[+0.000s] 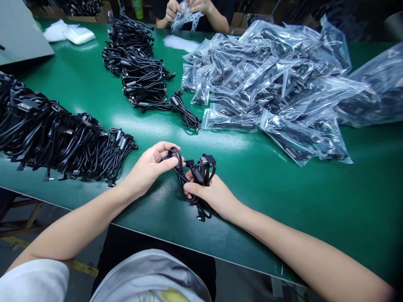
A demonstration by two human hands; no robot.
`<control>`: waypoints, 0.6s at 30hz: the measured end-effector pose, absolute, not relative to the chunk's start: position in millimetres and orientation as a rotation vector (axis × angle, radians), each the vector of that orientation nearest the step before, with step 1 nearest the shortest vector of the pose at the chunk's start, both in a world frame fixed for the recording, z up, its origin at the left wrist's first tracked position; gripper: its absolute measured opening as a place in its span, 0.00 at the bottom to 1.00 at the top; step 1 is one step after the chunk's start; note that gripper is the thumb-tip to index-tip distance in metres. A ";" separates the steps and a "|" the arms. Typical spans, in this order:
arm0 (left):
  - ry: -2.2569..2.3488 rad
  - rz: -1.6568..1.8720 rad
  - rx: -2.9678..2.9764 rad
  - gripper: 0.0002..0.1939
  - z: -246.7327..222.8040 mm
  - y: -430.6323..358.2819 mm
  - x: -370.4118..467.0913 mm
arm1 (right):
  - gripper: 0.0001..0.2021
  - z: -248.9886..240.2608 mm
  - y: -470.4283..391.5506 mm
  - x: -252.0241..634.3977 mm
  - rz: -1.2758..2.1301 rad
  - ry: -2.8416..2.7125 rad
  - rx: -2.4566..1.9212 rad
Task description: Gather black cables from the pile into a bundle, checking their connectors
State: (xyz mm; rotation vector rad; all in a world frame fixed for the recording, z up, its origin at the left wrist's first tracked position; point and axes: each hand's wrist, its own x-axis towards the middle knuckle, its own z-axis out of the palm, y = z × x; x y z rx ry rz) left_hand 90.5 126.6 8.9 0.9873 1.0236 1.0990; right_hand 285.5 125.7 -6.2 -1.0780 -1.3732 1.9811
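Note:
Black cables [198, 174], coiled and with metal-tipped connectors, are held above the green table near its front edge. My left hand [155, 163] pinches the upper left loop of one coil between thumb and fingers. Around the middle of the cables my right hand [209, 193] is closed, its thumb lying across them; most of its fingers are hidden behind. A large heap of similar coiled cables [63, 134] lies to the left of my left hand. Farther back is a row of cable coils [141, 71], with a single coil [185, 111] at its near right end.
Clear plastic bags with dark cables inside [277, 84] are piled at the back right of the green table [267, 201]. Flat clear bags [69, 32] and a pale box [22, 31] are at the back left. Across the table, a person's hands [189, 9] hold a plastic bag.

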 end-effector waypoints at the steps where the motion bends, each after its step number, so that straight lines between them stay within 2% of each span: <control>1: 1.006 1.093 0.987 0.16 9.6 126.2 90.1 | 0.18 -5.5 125.6 285.4 1.981 -1.375 -1.075; 12: 0.900 1.034 1.088 0.12 10.6 123.7 86.3 | 0.20 -6.6 128.8 287.6 2.025 -1.476 -1.010; 18: 1.089 1.068 1.184 0.18 8.5 123.1 90.7 | 0.17 -8.6 129.2 288.7 2.146 -1.147 -0.915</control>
